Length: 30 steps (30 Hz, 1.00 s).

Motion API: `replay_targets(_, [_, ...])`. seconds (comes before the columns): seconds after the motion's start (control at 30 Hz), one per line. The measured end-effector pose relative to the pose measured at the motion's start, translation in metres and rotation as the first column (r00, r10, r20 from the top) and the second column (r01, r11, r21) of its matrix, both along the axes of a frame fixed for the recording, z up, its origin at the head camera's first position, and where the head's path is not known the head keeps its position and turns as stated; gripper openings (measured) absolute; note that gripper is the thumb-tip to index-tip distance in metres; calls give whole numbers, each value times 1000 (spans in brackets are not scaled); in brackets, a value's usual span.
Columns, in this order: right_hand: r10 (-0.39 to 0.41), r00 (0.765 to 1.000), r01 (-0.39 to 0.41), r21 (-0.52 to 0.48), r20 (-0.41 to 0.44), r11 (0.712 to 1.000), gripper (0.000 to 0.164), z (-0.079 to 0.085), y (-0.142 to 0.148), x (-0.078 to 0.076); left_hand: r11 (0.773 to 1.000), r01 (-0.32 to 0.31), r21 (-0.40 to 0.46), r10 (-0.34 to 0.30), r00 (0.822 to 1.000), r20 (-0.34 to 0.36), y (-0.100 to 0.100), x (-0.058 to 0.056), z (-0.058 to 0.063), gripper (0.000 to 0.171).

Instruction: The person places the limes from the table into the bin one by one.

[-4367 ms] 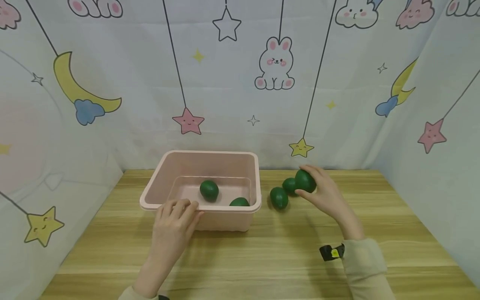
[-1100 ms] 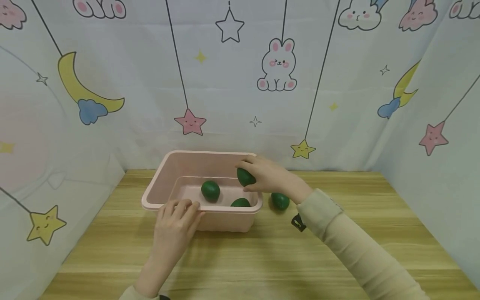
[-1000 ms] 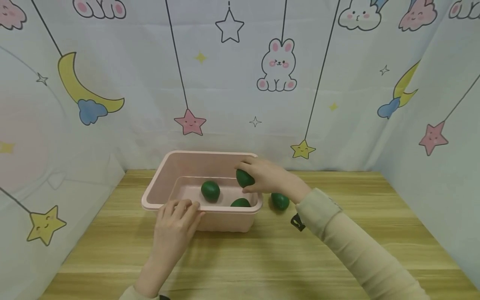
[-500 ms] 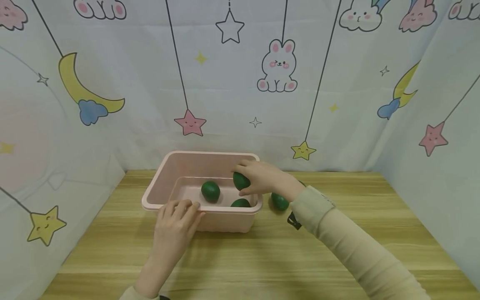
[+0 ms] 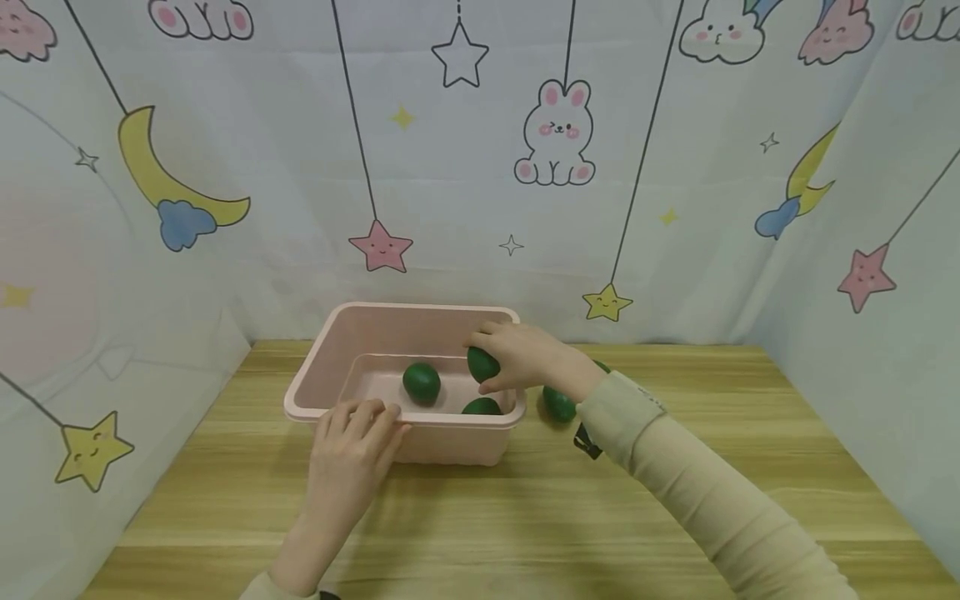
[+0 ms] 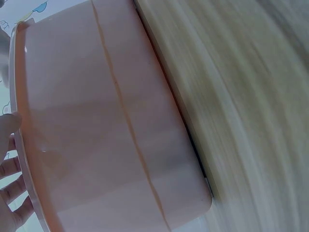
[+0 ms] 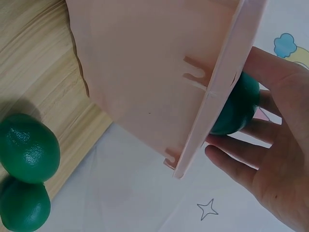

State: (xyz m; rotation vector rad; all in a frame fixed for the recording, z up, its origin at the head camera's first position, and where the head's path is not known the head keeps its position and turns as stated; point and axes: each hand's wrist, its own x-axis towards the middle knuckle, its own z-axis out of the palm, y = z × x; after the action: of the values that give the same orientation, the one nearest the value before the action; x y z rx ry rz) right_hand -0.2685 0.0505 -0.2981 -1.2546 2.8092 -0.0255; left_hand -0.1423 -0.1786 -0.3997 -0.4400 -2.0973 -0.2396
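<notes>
A pink plastic bin (image 5: 450,442) stands on the table, with one green lime (image 5: 422,383) on its floor and another lime (image 5: 482,407) partly hidden behind the front wall. My left hand (image 5: 352,454) grips the front rim, fingers over the edge; in the left wrist view its fingers (image 6: 10,166) show along the rim. Inside the bin's right end, below rim height, my right hand (image 5: 525,354) holds a lime (image 5: 482,364) between thumb and fingers. The right wrist view shows this lime (image 7: 239,106) behind the rim, partly covered by it.
Right of the bin, two more limes lie on the wooden table (image 5: 675,467): one lime (image 5: 558,404) in front, the other lime (image 5: 602,367) mostly hidden behind the right wrist. A patterned cloth (image 5: 450,167) hangs around the back and sides.
My right hand has carried a lime from the table's right side leftward into the bin, sinking slightly lower over the last second. My left hand has stayed on the rim.
</notes>
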Motion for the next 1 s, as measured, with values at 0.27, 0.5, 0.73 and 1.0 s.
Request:
replay_targets(0.27, [12, 1000, -11, 13, -27, 1000, 65, -1, 0, -1, 1000, 11, 16, -11, 1000, -11, 0, 0, 1, 43])
replay_targets(0.5, [18, 999, -17, 27, -40, 999, 66, -3, 0, -1, 1000, 18, 23, -18, 1000, -13, 1, 0, 0, 42])
replay_targets(0.73, [8, 1000, -7, 35, -28, 999, 68, -3, 2, 0, 999, 26, 32, -25, 999, -27, 2, -1, 0, 41])
replay_targets(1.0, [11, 999, -10, 30, -34, 1000, 68, -6, 2, -1, 1000, 17, 22, -17, 1000, -20, 2, -1, -1, 43])
